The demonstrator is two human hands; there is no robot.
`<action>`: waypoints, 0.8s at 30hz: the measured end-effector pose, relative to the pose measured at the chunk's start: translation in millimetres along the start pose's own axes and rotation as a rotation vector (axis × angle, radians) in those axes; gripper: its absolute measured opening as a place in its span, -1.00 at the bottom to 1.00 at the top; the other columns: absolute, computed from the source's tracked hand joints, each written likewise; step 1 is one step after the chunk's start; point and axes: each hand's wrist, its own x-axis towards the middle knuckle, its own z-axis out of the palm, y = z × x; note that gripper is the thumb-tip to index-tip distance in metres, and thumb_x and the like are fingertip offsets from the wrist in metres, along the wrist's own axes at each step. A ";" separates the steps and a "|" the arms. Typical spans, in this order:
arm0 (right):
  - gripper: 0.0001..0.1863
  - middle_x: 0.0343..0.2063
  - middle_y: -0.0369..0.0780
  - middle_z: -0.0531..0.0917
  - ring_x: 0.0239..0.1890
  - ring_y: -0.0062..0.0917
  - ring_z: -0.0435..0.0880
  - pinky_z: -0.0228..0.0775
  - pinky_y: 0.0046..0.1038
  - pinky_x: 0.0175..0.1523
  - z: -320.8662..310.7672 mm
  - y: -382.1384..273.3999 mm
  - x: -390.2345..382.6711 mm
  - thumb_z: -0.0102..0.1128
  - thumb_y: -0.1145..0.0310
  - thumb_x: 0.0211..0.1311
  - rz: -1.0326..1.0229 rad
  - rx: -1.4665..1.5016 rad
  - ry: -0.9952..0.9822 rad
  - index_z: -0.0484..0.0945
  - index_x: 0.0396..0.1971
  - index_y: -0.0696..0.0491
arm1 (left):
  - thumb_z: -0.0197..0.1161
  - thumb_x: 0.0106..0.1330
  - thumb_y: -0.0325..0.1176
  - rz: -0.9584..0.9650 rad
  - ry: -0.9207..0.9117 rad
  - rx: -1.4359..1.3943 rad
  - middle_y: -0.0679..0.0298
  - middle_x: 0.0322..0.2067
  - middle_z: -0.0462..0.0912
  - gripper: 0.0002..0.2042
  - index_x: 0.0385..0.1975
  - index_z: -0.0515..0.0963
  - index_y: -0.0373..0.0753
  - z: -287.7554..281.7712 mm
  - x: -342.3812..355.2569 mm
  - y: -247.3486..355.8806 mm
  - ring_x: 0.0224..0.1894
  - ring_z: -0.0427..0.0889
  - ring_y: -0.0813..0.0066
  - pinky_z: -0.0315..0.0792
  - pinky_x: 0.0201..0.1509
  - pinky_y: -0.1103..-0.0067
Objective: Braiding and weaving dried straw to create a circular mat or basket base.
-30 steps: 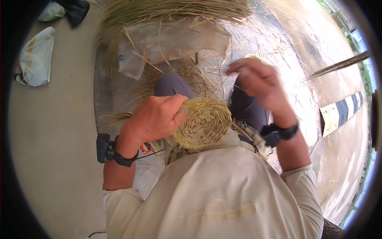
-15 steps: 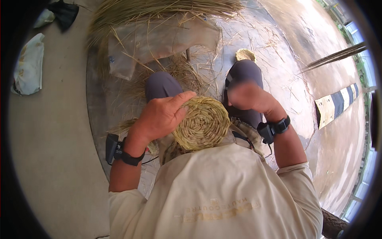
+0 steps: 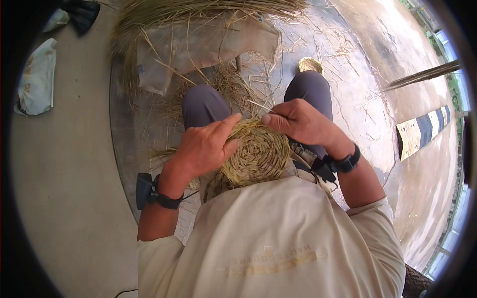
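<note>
A round straw basket [image 3: 258,156], coiled and woven, rests in my lap between my thighs, its hollow turned up toward me. My left hand [image 3: 206,146] grips its upper left rim, thumb on the inner side and fingers over the edge. At the top of the rim is my right hand [image 3: 305,124], thumb and forefinger pinched together. A thin pale sliver [image 3: 260,106] sticks out leftward from that pinch; whether it is a straw or a needle I cannot tell. The fingertips of the two hands are a short way apart.
A large bundle of long straw [image 3: 198,20] lies ahead, over a translucent plastic sheet [image 3: 208,44]. A smaller woven piece [image 3: 309,65] is beyond my right knee. Loose stalks litter the ground. A white bag [image 3: 37,79] lies far left; a striped barrier [image 3: 422,131] is at right.
My right hand, blurred over the right knee before, has come left to the basket's top rim, and the pale sliver now shows in it. My left hand keeps its grip.
</note>
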 end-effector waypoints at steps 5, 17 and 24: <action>-0.48 -0.65 -0.24 0.35 -0.50 -0.63 0.27 0.24 -0.35 -0.39 -1.8 0.9 -10.9 0.19 0.08 0.62 0.073 -0.021 -0.026 0.55 -0.47 0.21 | 0.25 0.49 -0.36 -0.116 -0.039 -0.055 -0.11 -0.14 0.76 -0.67 0.17 0.55 -0.33 3.3 -13.1 -6.2 -0.13 0.77 -0.16 0.65 -0.13 0.16; -0.79 -0.43 -0.40 0.55 -0.31 -0.61 0.61 0.44 -0.46 -0.28 -14.8 2.7 48.7 0.26 0.28 0.51 -0.131 1.191 0.345 0.68 -0.06 0.10 | 0.23 0.46 -0.45 -0.031 0.070 -0.128 -0.14 -0.24 0.73 -0.75 0.07 0.56 -0.36 12.9 -3.0 1.6 -0.22 0.74 -0.20 0.62 -0.19 0.16; -0.83 -0.19 -0.07 0.70 -0.02 -0.11 0.70 0.56 -0.17 0.12 74.4 -69.6 8.8 0.19 0.39 0.54 -0.852 0.035 -0.372 0.67 -0.10 0.17 | 0.21 0.49 -0.39 -0.055 0.074 -0.213 -0.13 -0.20 0.76 -0.69 0.15 0.53 -0.36 10.5 -8.6 -8.2 -0.11 0.76 -0.17 0.67 -0.08 0.17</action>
